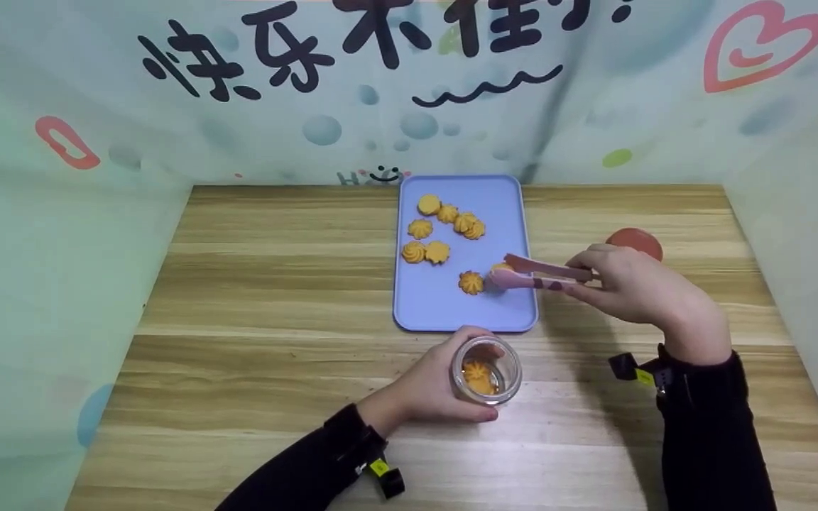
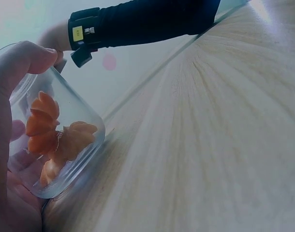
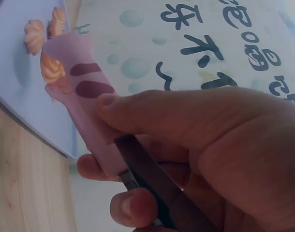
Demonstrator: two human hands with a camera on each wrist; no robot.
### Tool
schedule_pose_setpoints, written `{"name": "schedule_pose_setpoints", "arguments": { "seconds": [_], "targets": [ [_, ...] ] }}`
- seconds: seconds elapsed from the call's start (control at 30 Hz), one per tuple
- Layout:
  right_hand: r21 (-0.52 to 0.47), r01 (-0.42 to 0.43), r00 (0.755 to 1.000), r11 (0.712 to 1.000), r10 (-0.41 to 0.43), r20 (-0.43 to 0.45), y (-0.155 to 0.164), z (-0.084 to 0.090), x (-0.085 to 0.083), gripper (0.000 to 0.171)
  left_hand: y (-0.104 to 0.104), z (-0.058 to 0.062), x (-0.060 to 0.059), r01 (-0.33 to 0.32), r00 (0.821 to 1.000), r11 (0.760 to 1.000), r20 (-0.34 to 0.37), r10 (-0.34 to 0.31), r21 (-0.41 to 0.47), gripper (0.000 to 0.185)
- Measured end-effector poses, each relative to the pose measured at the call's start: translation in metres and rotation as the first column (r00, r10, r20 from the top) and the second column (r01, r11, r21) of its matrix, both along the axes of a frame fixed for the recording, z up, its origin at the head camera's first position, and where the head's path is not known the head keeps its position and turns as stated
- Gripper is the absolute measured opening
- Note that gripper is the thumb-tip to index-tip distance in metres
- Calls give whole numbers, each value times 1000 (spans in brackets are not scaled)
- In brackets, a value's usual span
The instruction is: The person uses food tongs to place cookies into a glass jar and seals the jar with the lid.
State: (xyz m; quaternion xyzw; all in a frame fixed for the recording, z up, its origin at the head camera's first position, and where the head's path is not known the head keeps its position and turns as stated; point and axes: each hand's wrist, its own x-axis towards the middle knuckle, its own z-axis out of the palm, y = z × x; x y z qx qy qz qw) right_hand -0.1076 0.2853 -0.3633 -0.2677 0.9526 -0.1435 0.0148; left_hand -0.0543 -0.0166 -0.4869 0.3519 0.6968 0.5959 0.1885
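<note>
I have the left hand (image 1: 437,387) wrapped round the jar (image 1: 516,370) — cookies (image 1: 478,377) inside — just this side of the tray (image 1: 451,314). The right hand (image 1: 629,287) grips the tongs (image 1: 547,268), a cookie (image 1: 503,267) between their tips by the tray's right edge; whether lifted, I can't tell.

Tongs (image 3: 92,118) pink with mauve oval spots (image 3: 93,89); cookies (image 1: 471,282) golden-orange; tray (image 1: 444,312) plain periwinkle blue. Round disc (image 1: 636,241) brownish red, sleeves (image 1: 714,440) black. Tabletop (image 1: 260,284) tan, streaked with brown grain; backdrop (image 1: 238,145) pale green, black lettering (image 1: 383,39), blue-grey dots (image 1: 322,130).
</note>
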Motion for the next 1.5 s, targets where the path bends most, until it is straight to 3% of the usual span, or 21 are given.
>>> {"name": "schedule_pose_setpoints", "arguments": {
  "seconds": [0.13, 0.37, 0.6, 0.8, 0.93, 1.1, 1.27, 1.5],
  "targets": [
    [-19, -15, 999, 1000, 14, -31, 2, 8, 6, 21, 1, -3, 0, -2, 1000, 1000, -12, 2, 6, 88],
    [-95, -97, 992, 991, 88, -96, 0, 34, 25, 20, -4, 22, 4, 31, 999, 999, 39, -32, 30, 86],
    [-148, -194, 979, 970, 182, -91, -10, 53, 48, 23, -1, -6, 0, -6, 1000, 1000, -2, 6, 17, 92],
    [-167, -233, 972, 958, 233, -17, -16, 65, 68, 26, -1, -5, -1, -11, 1000, 999, 24, 12, -38, 96],
    [-141, -227, 973, 964, 232, 15, -19, 69, 76, 24, -1, -5, -1, -22, 1000, 997, 2, 22, -70, 92],
    [-105, -216, 975, 971, 220, 20, -20, 69, 80, 23, 0, -6, -2, -18, 999, 998, -27, 17, -56, 92],
    [-107, -229, 973, 967, 231, 6, -21, 68, 81, 22, -1, -8, -2, -11, 1000, 999, -12, 10, -45, 90],
    [-83, -216, 973, 973, 221, 60, -27, 66, 80, 18, 0, -8, -2, 0, 1000, 999, 7, 0, -44, 90]
  ]
}}
